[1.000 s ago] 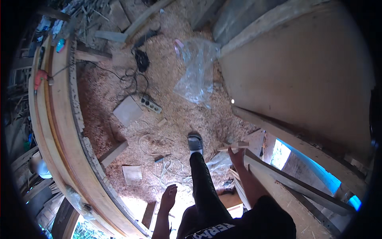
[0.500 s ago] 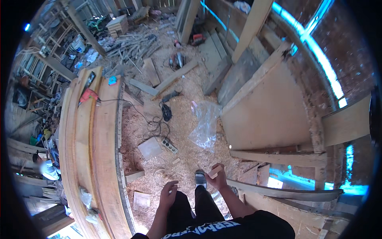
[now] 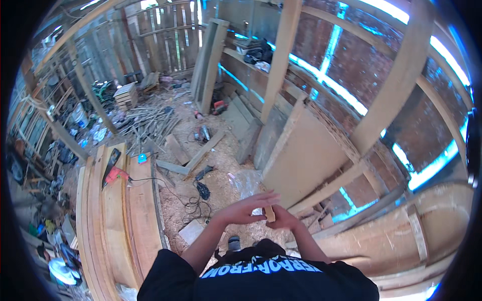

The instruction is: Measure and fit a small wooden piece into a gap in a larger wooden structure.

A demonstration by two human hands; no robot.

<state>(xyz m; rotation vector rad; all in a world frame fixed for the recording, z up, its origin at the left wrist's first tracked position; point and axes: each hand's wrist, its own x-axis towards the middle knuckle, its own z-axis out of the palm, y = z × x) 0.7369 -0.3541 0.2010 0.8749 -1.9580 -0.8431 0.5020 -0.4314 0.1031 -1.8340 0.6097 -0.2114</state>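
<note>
Wood block [image 3: 270, 214]: small, pale, angular; between the hands.
Right hand [image 3: 282, 218]: grasping the block.
Left hand [image 3: 244, 209]: outstretched, released; contact with block unclear.
White bucket [image 3: 79, 116]: far left, contents indiscernible.

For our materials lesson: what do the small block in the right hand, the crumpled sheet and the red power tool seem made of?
Small block: probably bare wood, pale tan and matt. Crumpled sheet: likely thin plastic, see-through with glossy highlights. Red power tool: perhaps moulded plastic, evenly coloured.

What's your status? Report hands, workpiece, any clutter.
Right hand gripping small wooden block. Left hand close beside it, contact unclear. Clear plastic sheet on floor beyond.
</note>
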